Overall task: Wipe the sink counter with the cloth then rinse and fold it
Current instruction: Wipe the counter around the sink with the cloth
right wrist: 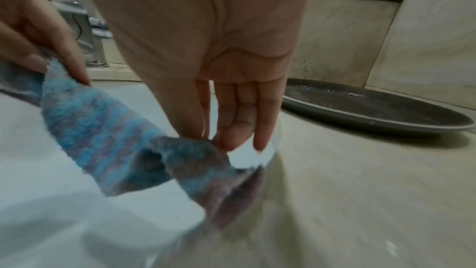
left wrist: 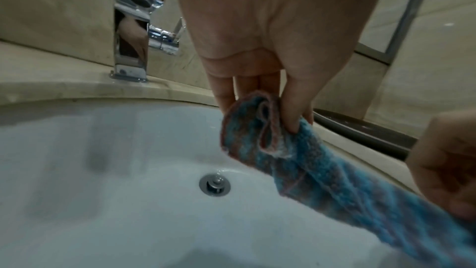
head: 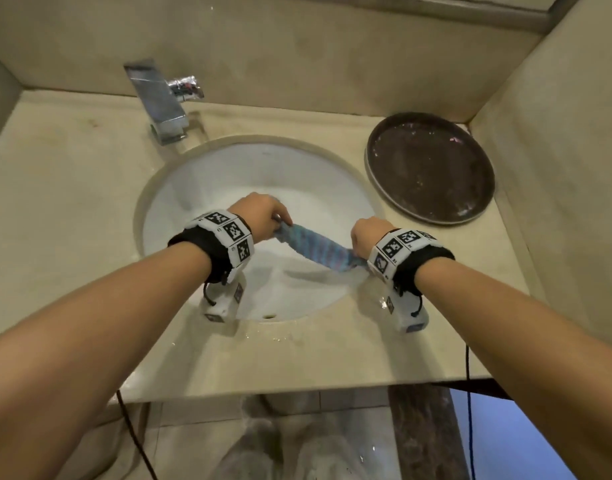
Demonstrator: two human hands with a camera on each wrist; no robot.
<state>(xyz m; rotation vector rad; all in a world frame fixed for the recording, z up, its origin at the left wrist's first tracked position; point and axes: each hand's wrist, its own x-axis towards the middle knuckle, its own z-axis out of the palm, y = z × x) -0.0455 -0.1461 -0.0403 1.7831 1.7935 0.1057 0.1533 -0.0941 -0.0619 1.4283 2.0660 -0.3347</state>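
A wet blue and mauve striped cloth hangs stretched between my two hands over the white sink basin. My left hand pinches its far end; in the left wrist view that end of the cloth bunches between thumb and fingers. My right hand pinches the near end by the basin's right rim; the right wrist view has the cloth caught at the fingertips with the little finger straight. The beige counter surrounds the basin.
A chrome tap stands behind the basin at the left. A dark round tray lies on the counter at the back right. The drain plug sits at the basin's bottom. Water drops lie on the front counter strip. Walls close in on both sides.
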